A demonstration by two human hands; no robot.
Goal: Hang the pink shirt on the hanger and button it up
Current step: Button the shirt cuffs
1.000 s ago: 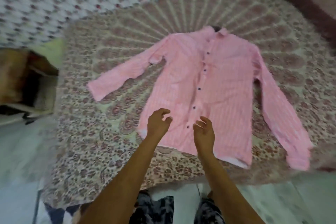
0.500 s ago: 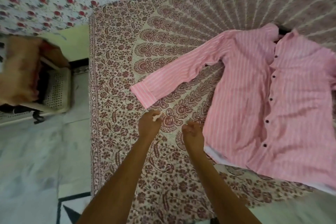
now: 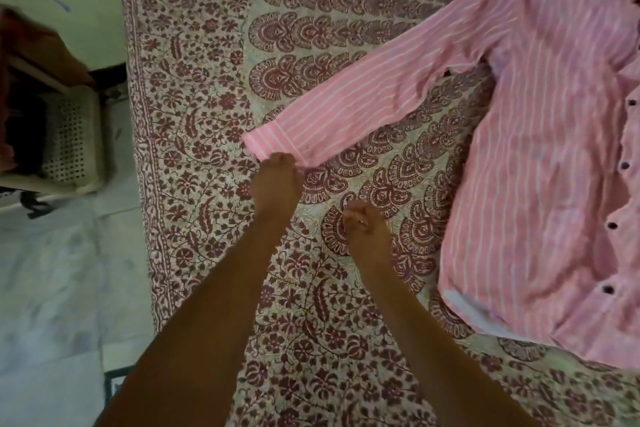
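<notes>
Since the earlier frame, the left hand (image 3: 275, 184) has advanced from a position short of the sleeve to the cuff (image 3: 273, 142) itself. The right hand (image 3: 363, 224) remains low and behind it, clear of the garment.

Position of the task item: the pink shirt (image 3: 540, 184) lies flat, front side up, on the patterned bedspread (image 3: 194, 107). Its body occupies the right side of the view and runs off the right edge. One sleeve extends diagonally down and to the left, ending at the cuff near the centre of the bed. A row of dark buttons (image 3: 611, 225) runs down the front placket. The lower hem lies near the bed's near edge, with a strip of white inner fabric showing.

Left hand: the back of the hand faces up. The fingertips meet the lower edge of the cuff. The fingers are bent downward and hidden by the hand, so whether they pinch the fabric or only touch it cannot be told.

Right hand: the fingers are curled into the palm. It holds nothing and sits over bare bedspread, apart from both the sleeve and the shirt body.

Surroundings: a pale floor (image 3: 52, 288) lies left of the bed, and a white perforated plastic piece (image 3: 69, 142) stands at the far left.
</notes>
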